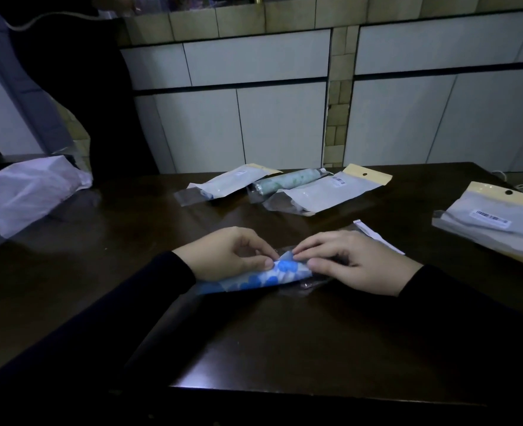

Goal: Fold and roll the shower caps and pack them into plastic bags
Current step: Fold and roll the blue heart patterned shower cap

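Your left hand (223,253) pinches the blue-patterned white rolled shower cap (263,276), lying left-right, its right end seemingly entering the clear plastic bag (309,284) under your pressing right hand (355,262).

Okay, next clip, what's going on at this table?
A person is packing a rolled blue-patterned shower cap into a clear plastic bag on a dark table. The left hand pinches the cap's end; the right hand holds the bag's mouth. Several filled bags lie farther back, and a stack of bags sits at right.
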Demonstrator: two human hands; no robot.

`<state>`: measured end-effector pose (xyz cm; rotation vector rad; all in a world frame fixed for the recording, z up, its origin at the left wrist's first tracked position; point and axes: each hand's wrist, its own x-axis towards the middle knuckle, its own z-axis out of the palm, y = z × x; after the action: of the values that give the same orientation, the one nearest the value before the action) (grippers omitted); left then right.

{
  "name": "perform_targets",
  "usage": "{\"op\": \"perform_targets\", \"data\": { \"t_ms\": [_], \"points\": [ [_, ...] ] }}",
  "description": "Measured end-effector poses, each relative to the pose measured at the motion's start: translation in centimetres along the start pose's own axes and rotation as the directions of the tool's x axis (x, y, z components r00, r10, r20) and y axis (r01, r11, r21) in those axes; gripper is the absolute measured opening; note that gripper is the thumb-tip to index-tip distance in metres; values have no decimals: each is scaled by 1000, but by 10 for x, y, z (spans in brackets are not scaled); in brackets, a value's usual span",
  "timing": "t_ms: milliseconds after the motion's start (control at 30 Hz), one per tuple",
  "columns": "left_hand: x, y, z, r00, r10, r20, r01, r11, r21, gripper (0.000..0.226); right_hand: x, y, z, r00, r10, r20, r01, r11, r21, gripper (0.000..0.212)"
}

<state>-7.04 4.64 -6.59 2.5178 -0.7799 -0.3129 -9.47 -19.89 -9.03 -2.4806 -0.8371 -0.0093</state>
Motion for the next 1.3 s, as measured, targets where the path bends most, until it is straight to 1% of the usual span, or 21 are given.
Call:
{"op": "perform_targets", "data": {
  "t_ms": [33,67,133,167,233,333,433,500,567,633,667,733,800,867,933,1000,1100,1200,1300],
  "points": [
    [-1,-1,-1,1000,5,0,-5,1000,9,15,-1,1,-4,999,25,22,-25,1000,-3,31],
    [-2,-2,-3,1000,7,5,-7,1000,20,15,-1,1,-6,999,42,31,-40,998,-50,36],
    [-3,-1,-6,1000,0,27,-1,999,42,14,-1,3,-4,996,80,40,-71,977,-199,49],
    [-3,-1,-6,999,-1,39,-1,999,54,14,0,2,-2,995,86,44,-75,975,-211,52],
    [-2,1,-4,999,16,34,-19,996,83,15,0,2,2,997,60,49,-51,984,-168,49],
    [1,3,2,997,60,-44,-55,993,103,14,-1,2,2,998,53,30,-51,995,-88,48],
    [3,0,8,989,65,-132,-54,995,89,10,0,1,6,998,46,-41,-49,997,-65,43],
    [4,0,14,977,45,-210,-36,998,45,5,2,-1,10,991,73,-112,-81,995,-66,41],
    [3,2,16,965,22,-260,-7,998,57,7,3,-2,12,982,123,-141,-135,988,-76,41],
    [-1,2,8,961,-14,-276,44,994,100,13,4,-1,13,973,163,-165,-180,979,-96,40],
    [-5,0,0,962,-61,-266,89,992,92,16,4,-1,13,966,183,-181,-202,975,-94,39],
    [-13,-12,-20,961,-199,-193,211,977,44,23,5,0,13,951,219,-216,-243,965,-92,40],
    [-22,-27,-32,939,-318,-127,325,945,36,30,6,0,14,938,247,-244,-279,954,-107,41],
    [-25,-36,-34,918,-376,-128,379,925,-5,28,5,-2,14,933,261,-248,-298,946,-125,43],
    [-23,-33,-26,912,-371,-173,362,929,-80,22,4,-6,13,938,252,-239,-297,938,-180,46],
    [-17,-24,-15,920,-331,-210,307,941,-141,20,4,-10,13,944,235,-233,-292,922,-254,47],
    [-9,-9,-1,950,-272,-153,247,955,-162,21,3,-13,12,947,217,-238,-282,916,-284,48],
    [-5,-8,-1,943,-289,-162,257,947,-195,21,1,-14,10,942,234,-242,-295,920,-258,52],
    [-4,-10,1,923,-324,-208,232,900,-369,17,-2,-15,9,923,230,-307,-336,873,-354,54]
  ]
}}
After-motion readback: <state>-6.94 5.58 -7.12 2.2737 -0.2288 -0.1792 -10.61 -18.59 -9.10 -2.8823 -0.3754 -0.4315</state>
